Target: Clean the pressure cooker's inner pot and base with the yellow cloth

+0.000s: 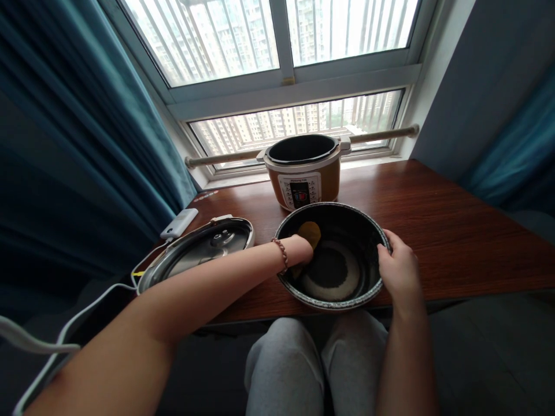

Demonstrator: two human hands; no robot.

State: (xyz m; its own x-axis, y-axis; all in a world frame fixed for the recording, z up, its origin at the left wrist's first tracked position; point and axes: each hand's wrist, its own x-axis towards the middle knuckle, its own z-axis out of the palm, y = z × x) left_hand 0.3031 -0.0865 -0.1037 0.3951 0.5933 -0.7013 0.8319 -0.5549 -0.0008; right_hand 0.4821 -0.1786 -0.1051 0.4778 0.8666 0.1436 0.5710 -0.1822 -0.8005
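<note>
A dark inner pot (364, 231) with a speckled rim sits tilted toward me at the table's front edge. My right hand (399, 267) grips its right rim, thumb inside and fingers around the outside. Inside the pot, my left hand (302, 249) presses a yellow cloth (310, 232) against the left wall; its fingers are mostly hidden. A pale ring marks the pot's bottom. Behind it stands the brown and white electric pressure cooker body (329, 176), its top uncovered. To the left lies the cooker lid (203, 242), metal underside up, partly covered by my left forearm.
The brown wooden table (455, 231) reaches to the window. A white power strip (180, 223) lies at its left edge, with white cables (93, 303) hanging down. A horizontal rail (381, 134) crosses behind the cooker. Blue curtains (87, 104) hang at the sides.
</note>
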